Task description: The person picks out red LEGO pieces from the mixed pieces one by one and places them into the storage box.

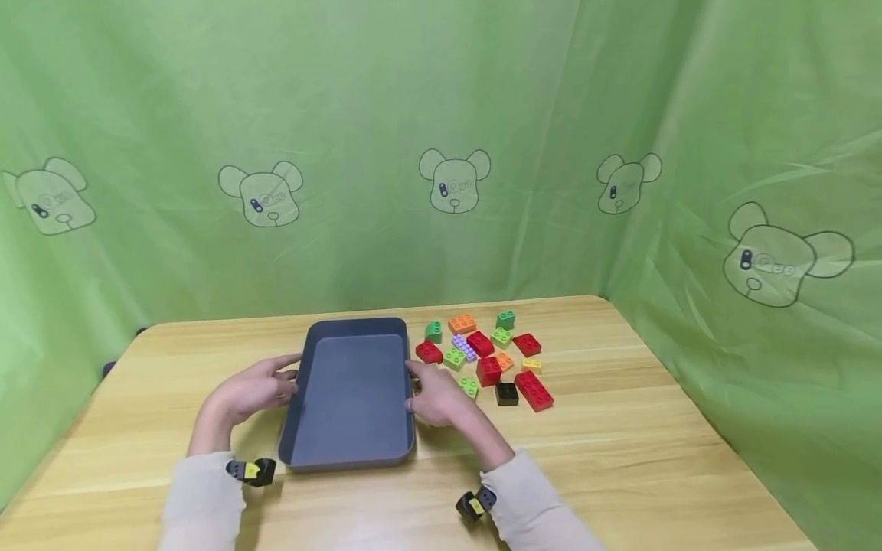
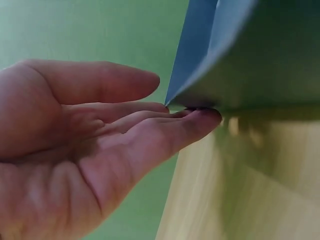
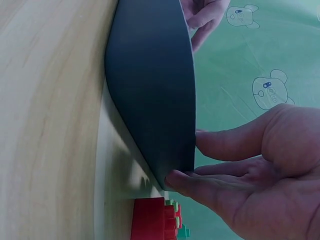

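Between the two hands is a dark grey-blue rectangular tray (image 1: 354,398), with nothing lying in it. The left hand (image 1: 258,390) is at the tray's left side; in the left wrist view its nearly straight fingers (image 2: 200,125) touch the tray's outer wall (image 2: 270,65), while the thumb stands apart from it. On the opposite side the right hand (image 1: 437,394) grips the tray's right edge. In the right wrist view its thumb (image 3: 230,142) is at the rim and the fingertips are against the dark wall (image 3: 150,90) below.
Several loose toy bricks lie right of the tray, among them a red long brick (image 1: 534,391), a black brick (image 1: 506,394), an orange brick (image 1: 462,324) and a purple brick (image 1: 464,347). They sit on a wooden table (image 1: 620,459). Green curtains (image 1: 358,153) enclose the back and sides.
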Demonstrator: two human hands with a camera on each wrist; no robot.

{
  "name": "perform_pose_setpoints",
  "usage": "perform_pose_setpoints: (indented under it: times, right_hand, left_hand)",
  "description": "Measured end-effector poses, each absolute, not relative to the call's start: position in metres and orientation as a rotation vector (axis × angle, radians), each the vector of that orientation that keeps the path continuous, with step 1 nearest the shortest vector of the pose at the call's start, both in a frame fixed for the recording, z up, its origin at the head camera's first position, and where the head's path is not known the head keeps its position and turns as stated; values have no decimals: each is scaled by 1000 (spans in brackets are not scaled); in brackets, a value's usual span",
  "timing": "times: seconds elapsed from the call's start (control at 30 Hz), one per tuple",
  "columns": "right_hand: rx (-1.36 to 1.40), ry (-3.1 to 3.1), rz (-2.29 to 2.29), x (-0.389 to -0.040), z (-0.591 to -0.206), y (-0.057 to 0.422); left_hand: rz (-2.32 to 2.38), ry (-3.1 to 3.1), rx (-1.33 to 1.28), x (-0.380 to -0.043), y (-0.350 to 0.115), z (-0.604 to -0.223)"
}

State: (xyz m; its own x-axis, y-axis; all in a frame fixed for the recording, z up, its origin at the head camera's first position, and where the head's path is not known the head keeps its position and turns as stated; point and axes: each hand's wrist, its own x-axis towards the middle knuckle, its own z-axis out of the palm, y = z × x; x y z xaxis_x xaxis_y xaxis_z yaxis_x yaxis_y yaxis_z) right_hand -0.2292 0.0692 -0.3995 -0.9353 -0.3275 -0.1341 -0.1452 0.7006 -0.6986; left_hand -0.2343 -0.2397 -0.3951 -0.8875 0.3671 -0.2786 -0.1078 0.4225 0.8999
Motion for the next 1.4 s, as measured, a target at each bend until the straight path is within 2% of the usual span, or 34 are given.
perform_pose_setpoints:
  times: [0.23, 0.87, 1.4]
  right_hand:
    - [-386, 2663, -1063, -229, -401, 68]
    - [-386, 2679, -1029, -228, -403, 67]
    - [-356, 2682, -1028, -229, -398, 68]
  left_hand:
    - [1531, 2203, 260, -235, -246, -402]
    - [1477, 2502, 13, -234, -232, -405]
    - [1468, 2518, 14, -236, -230, -401]
